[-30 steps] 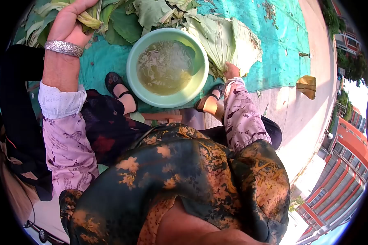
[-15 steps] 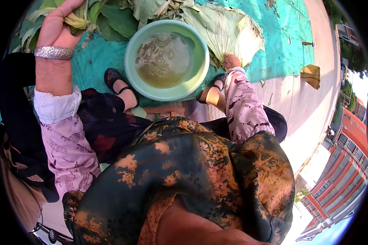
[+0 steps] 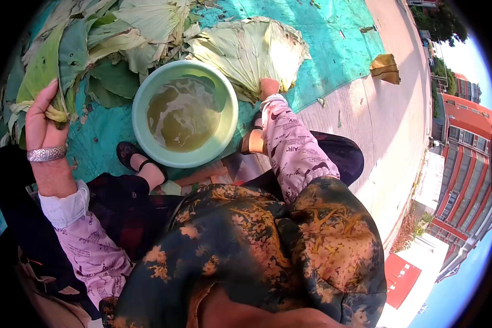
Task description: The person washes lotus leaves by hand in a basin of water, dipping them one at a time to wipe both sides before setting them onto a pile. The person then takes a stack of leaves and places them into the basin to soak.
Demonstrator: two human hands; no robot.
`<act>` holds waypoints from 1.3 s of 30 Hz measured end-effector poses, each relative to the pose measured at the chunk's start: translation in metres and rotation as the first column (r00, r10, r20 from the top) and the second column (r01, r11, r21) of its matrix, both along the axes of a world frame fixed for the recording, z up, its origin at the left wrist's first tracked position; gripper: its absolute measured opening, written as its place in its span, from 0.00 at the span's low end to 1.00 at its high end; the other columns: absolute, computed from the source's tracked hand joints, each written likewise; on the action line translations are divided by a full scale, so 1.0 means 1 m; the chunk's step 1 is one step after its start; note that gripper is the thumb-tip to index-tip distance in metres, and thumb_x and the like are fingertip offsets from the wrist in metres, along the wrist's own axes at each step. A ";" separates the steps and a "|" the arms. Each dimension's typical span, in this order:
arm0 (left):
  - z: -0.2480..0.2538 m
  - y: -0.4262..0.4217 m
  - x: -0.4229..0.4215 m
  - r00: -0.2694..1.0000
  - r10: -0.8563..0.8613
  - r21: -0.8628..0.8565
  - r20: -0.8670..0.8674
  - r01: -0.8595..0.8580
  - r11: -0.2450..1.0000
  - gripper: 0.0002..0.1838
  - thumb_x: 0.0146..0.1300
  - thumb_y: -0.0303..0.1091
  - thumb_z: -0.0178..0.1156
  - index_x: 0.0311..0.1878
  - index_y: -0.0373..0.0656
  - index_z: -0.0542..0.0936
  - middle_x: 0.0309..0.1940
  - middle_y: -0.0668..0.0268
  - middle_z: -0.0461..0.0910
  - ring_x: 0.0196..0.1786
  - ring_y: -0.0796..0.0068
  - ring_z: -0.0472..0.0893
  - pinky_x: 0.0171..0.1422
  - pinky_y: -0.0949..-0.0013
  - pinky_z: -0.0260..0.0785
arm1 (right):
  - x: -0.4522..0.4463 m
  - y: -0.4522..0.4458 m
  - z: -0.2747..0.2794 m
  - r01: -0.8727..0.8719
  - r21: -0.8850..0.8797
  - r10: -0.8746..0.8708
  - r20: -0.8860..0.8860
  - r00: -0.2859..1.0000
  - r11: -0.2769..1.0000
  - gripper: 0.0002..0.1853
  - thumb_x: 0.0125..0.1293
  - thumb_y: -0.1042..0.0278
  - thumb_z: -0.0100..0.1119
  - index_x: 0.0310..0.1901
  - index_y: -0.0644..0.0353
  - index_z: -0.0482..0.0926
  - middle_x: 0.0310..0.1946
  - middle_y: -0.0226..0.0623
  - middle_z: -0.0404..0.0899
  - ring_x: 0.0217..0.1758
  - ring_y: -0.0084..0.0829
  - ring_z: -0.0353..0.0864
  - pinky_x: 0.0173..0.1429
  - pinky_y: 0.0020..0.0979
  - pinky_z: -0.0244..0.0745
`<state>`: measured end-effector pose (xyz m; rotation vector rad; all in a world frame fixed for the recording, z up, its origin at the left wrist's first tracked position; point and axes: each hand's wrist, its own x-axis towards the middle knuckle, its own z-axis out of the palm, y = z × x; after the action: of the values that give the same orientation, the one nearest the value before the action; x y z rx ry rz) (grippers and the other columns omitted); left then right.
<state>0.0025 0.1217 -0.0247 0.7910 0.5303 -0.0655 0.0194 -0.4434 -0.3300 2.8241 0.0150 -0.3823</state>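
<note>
green tarp (image 3: 325, 57) ends near right hand (image 3: 269, 87)

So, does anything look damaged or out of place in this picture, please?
The broad pale-green leaf in the right hand has a browned, ragged outer edge, so it looks damaged. A creased brown piece, material unclear, lies at the edge of the teal sheet, oddly apart from the green leaf heap.

Teal tarp (image 3: 325, 60) over pale paving (image 3: 361, 117); on tarp, pale-green basin (image 3: 140, 117), wilted leaves (image 3: 246, 52).
</note>
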 end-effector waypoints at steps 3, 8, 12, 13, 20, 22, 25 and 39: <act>-0.011 0.013 0.001 0.998 -0.063 -0.037 0.005 0.063 0.997 0.13 0.58 0.23 0.52 0.47 0.31 0.72 0.45 0.54 0.75 0.49 0.65 0.76 0.56 0.67 0.68 | -0.005 0.017 0.002 0.396 0.862 -0.846 0.068 0.529 0.316 0.14 0.49 0.64 0.56 0.34 0.65 0.78 0.31 0.49 0.79 0.37 0.43 0.78 0.43 0.36 0.71; -0.028 0.030 0.009 0.988 -0.156 0.070 0.003 0.155 0.985 0.13 0.60 0.25 0.51 0.48 0.32 0.72 0.47 0.56 0.75 0.49 0.65 0.75 0.56 0.65 0.68 | 0.001 0.011 -0.006 0.404 0.528 -0.534 0.116 0.837 0.747 0.11 0.47 0.63 0.56 0.30 0.60 0.81 0.30 0.46 0.79 0.35 0.43 0.79 0.40 0.38 0.73; -0.027 0.027 0.007 0.977 -0.197 -0.009 -0.082 0.197 0.980 0.14 0.60 0.25 0.50 0.49 0.31 0.71 0.48 0.54 0.74 0.51 0.64 0.74 0.58 0.65 0.67 | 0.020 0.008 -0.008 0.239 0.282 -0.238 -0.036 0.971 0.929 0.13 0.50 0.62 0.53 0.32 0.59 0.81 0.35 0.46 0.79 0.40 0.46 0.78 0.44 0.39 0.72; -0.029 0.030 0.008 0.972 -0.222 -0.016 -0.072 0.221 0.975 0.15 0.61 0.26 0.50 0.49 0.29 0.70 0.49 0.52 0.73 0.52 0.64 0.74 0.59 0.65 0.66 | 0.033 0.002 -0.042 0.306 0.366 -0.306 -0.059 0.950 0.879 0.13 0.51 0.61 0.52 0.33 0.59 0.81 0.35 0.47 0.79 0.41 0.46 0.77 0.45 0.39 0.72; -0.020 0.023 0.002 0.942 -0.332 -0.115 -0.036 0.326 0.938 0.14 0.59 0.24 0.50 0.49 0.30 0.70 0.49 0.51 0.73 0.52 0.64 0.74 0.60 0.64 0.66 | 0.053 0.001 0.102 0.544 0.498 -0.525 -0.193 0.829 0.675 0.15 0.49 0.65 0.49 0.35 0.62 0.80 0.40 0.52 0.76 0.46 0.45 0.76 0.49 0.37 0.70; -0.010 0.009 0.002 0.977 -0.205 0.003 -0.057 0.205 0.979 0.12 0.58 0.22 0.51 0.46 0.31 0.72 0.45 0.54 0.75 0.48 0.65 0.76 0.57 0.65 0.68 | 0.090 -0.039 0.100 0.413 0.432 -0.393 -0.141 0.909 0.801 0.16 0.49 0.63 0.49 0.35 0.62 0.80 0.39 0.51 0.77 0.45 0.46 0.76 0.47 0.37 0.70; -0.005 -0.012 0.002 0.989 -0.146 0.046 -0.031 0.147 0.988 0.14 0.57 0.22 0.52 0.48 0.31 0.71 0.45 0.54 0.76 0.48 0.62 0.76 0.55 0.64 0.69 | 0.131 -0.085 0.126 0.414 0.478 -0.447 -0.048 0.893 0.775 0.12 0.49 0.67 0.48 0.24 0.64 0.80 0.24 0.47 0.78 0.26 0.38 0.80 0.32 0.35 0.73; 0.011 -0.079 0.017 0.970 -0.199 0.038 -0.140 0.206 0.978 0.20 0.54 0.20 0.48 0.53 0.32 0.67 0.47 0.53 0.74 0.47 0.56 0.76 0.52 0.56 0.70 | 0.183 -0.136 -0.063 0.550 0.815 -0.543 -0.384 0.747 0.180 0.06 0.56 0.70 0.47 0.35 0.55 0.72 0.28 0.34 0.75 0.23 0.27 0.73 0.25 0.30 0.67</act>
<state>0.0198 0.0431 -0.0139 0.8941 0.5801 -0.2974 0.2024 -0.5795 -0.3928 3.8280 -1.2603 -0.7097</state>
